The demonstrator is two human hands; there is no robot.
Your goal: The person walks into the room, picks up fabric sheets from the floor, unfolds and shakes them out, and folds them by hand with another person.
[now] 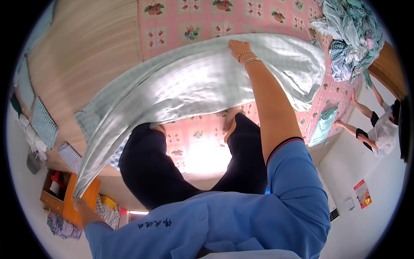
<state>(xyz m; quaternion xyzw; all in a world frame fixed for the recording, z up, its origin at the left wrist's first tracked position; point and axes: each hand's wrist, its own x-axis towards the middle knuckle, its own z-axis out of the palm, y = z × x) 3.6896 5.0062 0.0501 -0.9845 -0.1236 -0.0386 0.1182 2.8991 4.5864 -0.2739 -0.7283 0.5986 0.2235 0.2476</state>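
A large pale green checked sheet is spread in an arc across the work surface, one end drawn out in a long twisted fold toward the lower left. My right hand, with bracelets at the wrist, is closed on the sheet's upper part near the middle. Down at the lower left, my left hand grips the sheet's drawn-out corner. Its fingers are small and partly hidden. Between the hands the cloth looks slack, with soft creases.
A pink patterned cover lies beneath the sheet, beside a bare wooden board. Crumpled cloths are heaped at upper right, near a folded green cloth and another person. Folded checked cloths and a wooden cabinet stand left.
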